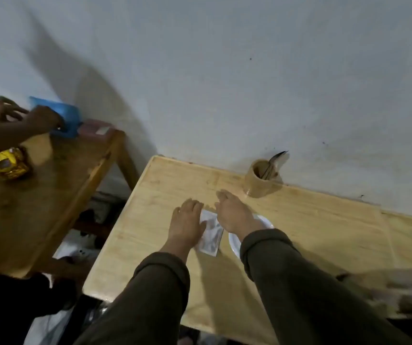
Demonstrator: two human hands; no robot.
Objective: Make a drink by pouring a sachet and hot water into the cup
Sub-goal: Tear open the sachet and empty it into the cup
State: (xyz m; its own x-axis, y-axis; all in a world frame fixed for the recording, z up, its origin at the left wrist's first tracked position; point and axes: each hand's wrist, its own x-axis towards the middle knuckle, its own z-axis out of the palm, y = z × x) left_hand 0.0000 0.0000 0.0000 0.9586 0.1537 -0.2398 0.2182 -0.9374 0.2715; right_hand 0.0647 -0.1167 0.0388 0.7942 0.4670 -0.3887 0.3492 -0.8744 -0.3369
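The left hand [187,224] lay flat and palm-down on the near-left part of the light wooden table [312,220], its fingers spread loosely over the left edge of the sachet [211,235], pressing rather than gripping it; the right hand [234,215] lay palm-down just to the right, its fingers reaching past the sachet's far corner, and whether it pinched anything could not be told. The sachet rested flat between the two hands, touching both; a white plate [234,242] lay just to its right, partly under the right wrist. A tan cup [259,179] holding a spoon [274,160] stood farther off by the wall, near the right hand. The sachet looked thin, light and limp, likely slick on the smooth wood; it would best be taken by pinching a free corner or sliding it to the table's edge; torn carelessly, it might spill its powder.
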